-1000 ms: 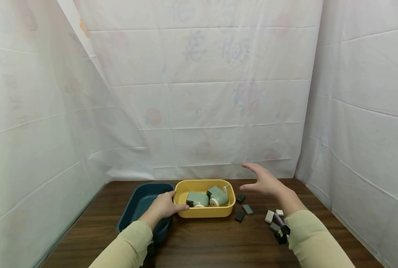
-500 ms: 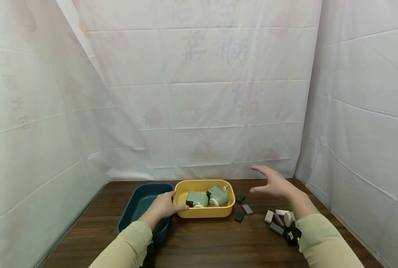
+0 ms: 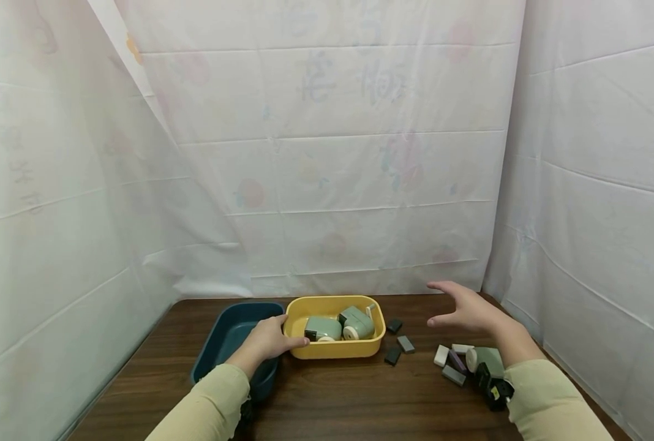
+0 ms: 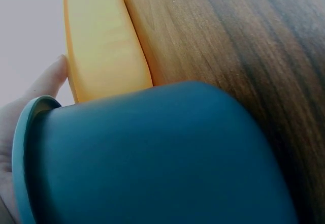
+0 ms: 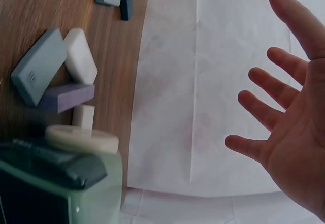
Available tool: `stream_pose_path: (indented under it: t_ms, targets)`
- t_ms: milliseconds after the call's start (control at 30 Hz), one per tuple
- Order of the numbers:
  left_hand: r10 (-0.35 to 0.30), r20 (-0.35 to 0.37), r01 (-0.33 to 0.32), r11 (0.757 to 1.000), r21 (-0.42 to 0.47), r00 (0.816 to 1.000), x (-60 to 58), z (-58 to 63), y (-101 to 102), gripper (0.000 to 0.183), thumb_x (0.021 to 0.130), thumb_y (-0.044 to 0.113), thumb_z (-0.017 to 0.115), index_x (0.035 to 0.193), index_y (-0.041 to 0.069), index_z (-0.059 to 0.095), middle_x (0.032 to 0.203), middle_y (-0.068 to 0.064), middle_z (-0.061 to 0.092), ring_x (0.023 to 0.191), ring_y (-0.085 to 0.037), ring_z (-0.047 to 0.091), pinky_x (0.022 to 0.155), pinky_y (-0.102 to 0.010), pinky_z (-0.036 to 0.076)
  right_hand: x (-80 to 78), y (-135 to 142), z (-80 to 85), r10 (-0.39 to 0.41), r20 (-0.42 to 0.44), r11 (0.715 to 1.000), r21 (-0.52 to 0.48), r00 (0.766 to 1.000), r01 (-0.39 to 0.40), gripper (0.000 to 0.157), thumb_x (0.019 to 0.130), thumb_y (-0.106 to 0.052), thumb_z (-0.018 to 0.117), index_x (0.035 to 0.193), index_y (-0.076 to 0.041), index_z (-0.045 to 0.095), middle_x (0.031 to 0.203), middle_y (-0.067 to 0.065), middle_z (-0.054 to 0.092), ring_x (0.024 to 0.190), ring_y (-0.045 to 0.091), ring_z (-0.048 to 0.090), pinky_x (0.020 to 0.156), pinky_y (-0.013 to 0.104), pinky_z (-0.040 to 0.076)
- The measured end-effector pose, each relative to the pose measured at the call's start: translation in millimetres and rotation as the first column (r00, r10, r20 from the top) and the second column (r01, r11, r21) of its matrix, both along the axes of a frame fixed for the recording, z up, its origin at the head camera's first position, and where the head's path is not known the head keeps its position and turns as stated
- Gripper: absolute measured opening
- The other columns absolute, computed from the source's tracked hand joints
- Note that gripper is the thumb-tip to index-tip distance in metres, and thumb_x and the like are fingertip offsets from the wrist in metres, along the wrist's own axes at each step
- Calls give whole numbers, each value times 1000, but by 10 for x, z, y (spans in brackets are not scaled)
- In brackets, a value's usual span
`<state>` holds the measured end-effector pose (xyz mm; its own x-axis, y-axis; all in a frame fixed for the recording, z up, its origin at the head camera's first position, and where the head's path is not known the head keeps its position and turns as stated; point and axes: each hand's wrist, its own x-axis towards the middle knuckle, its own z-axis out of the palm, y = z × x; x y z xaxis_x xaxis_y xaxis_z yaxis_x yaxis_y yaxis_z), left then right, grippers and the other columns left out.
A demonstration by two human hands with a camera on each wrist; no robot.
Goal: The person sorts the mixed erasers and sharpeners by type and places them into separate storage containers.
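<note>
My left hand [image 3: 266, 339] holds the yellow basket [image 3: 338, 350] at its near left corner, thumb along the front rim and fingers at the left rim. Two green pencil sharpeners, one on the left [image 3: 323, 328] and one on the right [image 3: 357, 323], lie inside. In the left wrist view, the thumb [image 4: 51, 77] reaches the yellow rim past the blue basket [image 4: 152, 158]. My right hand [image 3: 468, 310] is raised over the table's right side with its fingers spread and nothing held. Below it are another green pencil sharpener [image 3: 485, 360] and several erasers, including a purple one [image 5: 66, 97].
The blue basket stands left of the yellow one, partly under my left forearm. Several dark and grey erasers [image 3: 406, 344] lie just right of the yellow basket. White sheeting [image 3: 332, 245] hangs behind the wooden table [image 3: 349, 398] and along both sides.
My right hand has moved right and slightly down, away from the yellow basket, uncovering more of the right-hand sharpener and erasers. My left hand stays on the yellow basket.
</note>
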<state>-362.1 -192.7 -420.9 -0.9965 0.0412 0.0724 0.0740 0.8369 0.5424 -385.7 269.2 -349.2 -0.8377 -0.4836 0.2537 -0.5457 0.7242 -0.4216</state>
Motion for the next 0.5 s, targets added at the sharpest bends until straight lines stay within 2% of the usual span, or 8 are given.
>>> stream_pose_path:
  t_ms: [267,500]
  targets:
    - [0,1,0,1000,6,1000,-15,-4,5,98,77,56,84,146,-4,50,134,-22,61,109,-30,62,92,-50,52,69,171,-67,-4,38,1000,-15,999,4,88,83,-48,82,152,-7,45,153,21,44,140,47,38,104,66,37]
    - [-1,3,1,1000,18,1000,-1,-8,13,98,77,56,84,146,-4,50,134,-21,61,108,-28,62,93,-50,52,113,272,-103,-27,106,999,-36,994,31,91,81,-47,84,153,-9,44,154,21,41,141,48,35,104,67,37]
